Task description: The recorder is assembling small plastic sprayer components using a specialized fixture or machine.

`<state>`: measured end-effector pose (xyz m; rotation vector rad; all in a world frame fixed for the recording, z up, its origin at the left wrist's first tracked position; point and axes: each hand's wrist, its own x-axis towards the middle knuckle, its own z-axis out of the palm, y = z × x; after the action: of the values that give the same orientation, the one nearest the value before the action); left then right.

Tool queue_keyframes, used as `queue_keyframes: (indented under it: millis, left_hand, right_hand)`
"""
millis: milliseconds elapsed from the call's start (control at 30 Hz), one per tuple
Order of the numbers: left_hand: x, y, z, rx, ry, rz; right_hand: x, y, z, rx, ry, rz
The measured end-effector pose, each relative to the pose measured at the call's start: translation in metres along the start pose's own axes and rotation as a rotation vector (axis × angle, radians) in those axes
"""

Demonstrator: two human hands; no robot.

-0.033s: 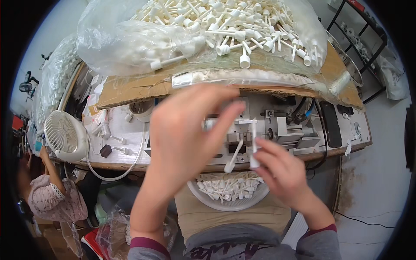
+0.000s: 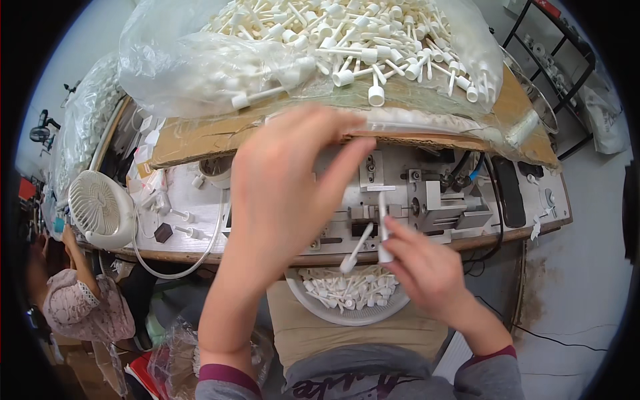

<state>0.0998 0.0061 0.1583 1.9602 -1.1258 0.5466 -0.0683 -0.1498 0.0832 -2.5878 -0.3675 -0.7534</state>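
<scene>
My right hand (image 2: 430, 267) pinches a white cap with a long thin stem (image 2: 384, 230), held upright in front of the metal fixture (image 2: 373, 212). Just left of it, a second stemmed cap (image 2: 357, 250) hangs tilted, cap end down, above the bowl; no support for it can be seen. Over the bench's near side my left hand (image 2: 277, 180) is raised and slightly blurred, thumb and fingers apart, with nothing visible between them. It covers part of the fixture. The grey bowl (image 2: 347, 319) under the bench edge holds many stemmed caps (image 2: 353, 291).
A clear plastic bag (image 2: 167, 67) heaped with white stemmed caps lies on cardboard (image 2: 193, 137) at the back. A white fan (image 2: 100, 207) and loose caps (image 2: 190, 232) stand left; a clamp block (image 2: 443, 203) and phone (image 2: 510, 193) right. Another person (image 2: 83, 300) sits far left.
My left hand has lifted away from the fixture. My right hand has shifted a little left with its stemmed cap. The tilted stemmed cap has moved down and left.
</scene>
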Motion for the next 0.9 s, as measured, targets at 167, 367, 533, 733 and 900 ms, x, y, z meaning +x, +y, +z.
queue_keyframes:
  millis: [167,367,533,733,900]
  left_hand:
    - [0.049,-0.029,0.042,0.074,-0.032,-0.009]
    - [0.07,-0.03,0.048,-0.18,-0.322,-0.33]
    - [0.049,-0.018,0.008,-0.722,-0.239,-0.526]
    - [-0.025,0.003,-0.014,-0.566,-0.144,-0.304]
    - [-0.085,0.026,0.008,-0.161,-0.31,-0.024]
  right_hand:
    - [0.008,-0.014,0.021,-0.304,-0.184,-0.064]
    - [0.029,-0.014,0.016,-0.334,-0.294,-0.101]
    - [0.034,-0.009,0.002,-0.223,-0.358,-0.063]
    - [0.116,0.049,-0.039,0.078,0.126,0.262]
    - [0.193,0.163,-0.049,-0.263,0.021,0.285]
